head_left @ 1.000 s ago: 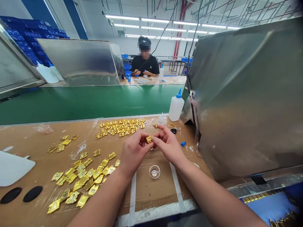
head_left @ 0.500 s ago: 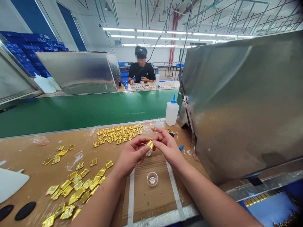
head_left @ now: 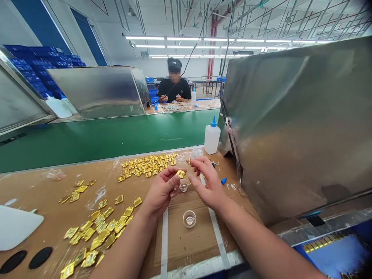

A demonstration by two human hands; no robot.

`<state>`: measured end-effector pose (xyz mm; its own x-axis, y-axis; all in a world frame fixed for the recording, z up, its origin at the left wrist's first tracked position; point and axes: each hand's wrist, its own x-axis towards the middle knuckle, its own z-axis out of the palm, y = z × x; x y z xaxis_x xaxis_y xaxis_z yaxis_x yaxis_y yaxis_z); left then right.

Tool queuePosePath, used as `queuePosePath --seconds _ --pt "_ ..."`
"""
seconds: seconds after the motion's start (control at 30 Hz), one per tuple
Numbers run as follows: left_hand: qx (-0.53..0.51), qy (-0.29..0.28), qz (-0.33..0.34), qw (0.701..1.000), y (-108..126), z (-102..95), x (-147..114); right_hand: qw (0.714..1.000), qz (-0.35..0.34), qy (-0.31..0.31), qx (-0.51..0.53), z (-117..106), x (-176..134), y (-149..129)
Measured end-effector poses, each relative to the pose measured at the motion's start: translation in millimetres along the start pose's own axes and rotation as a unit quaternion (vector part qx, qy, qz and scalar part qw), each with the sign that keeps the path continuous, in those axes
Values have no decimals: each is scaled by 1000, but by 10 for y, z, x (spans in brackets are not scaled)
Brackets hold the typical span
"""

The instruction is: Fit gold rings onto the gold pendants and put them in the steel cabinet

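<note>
My left hand pinches a small gold-coloured metal piece between thumb and fingers. Just to its right, my right hand is open, thumb and fingers apart, with a gold ring on one finger. A small clear cup sits below the gap between the hands, with a thin stick-like thing at its rim. Nearer to me, another clear cup stands on the cardboard between two white tape strips. Similar gold pieces lie in a dense group behind my left hand and in a loose scatter beside my left forearm.
A white bottle with a blue cap stands at the back right, by a large metal panel. A green belt runs behind the bench. Across it sits a co-worker. Two black ovals lie at front left.
My right hand has come away from the gold piece, its thumb and fingers spreading. My left hand keeps hold of the piece. The co-worker's hands have risen.
</note>
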<state>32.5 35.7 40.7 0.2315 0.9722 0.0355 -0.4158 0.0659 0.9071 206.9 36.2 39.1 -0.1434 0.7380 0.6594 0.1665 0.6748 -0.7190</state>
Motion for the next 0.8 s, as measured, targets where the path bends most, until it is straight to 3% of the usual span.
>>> queuePosePath --seconds 0.07,0.17,0.53,0.8 --pt "-14 -5 -6 1000 -5 -5 -7 996 -73 -13 -55 -13 -18 -25" --pt "-35 -12 -17 999 -32 -13 -16 989 -119 -35 -82 -13 -25 -55" --pt "-63 3 -40 997 -79 17 -23 982 -153 -57 -94 -5 -6 -60" --pt "-57 -1 -25 998 -103 21 -15 967 -197 -19 -161 0 0 -26"
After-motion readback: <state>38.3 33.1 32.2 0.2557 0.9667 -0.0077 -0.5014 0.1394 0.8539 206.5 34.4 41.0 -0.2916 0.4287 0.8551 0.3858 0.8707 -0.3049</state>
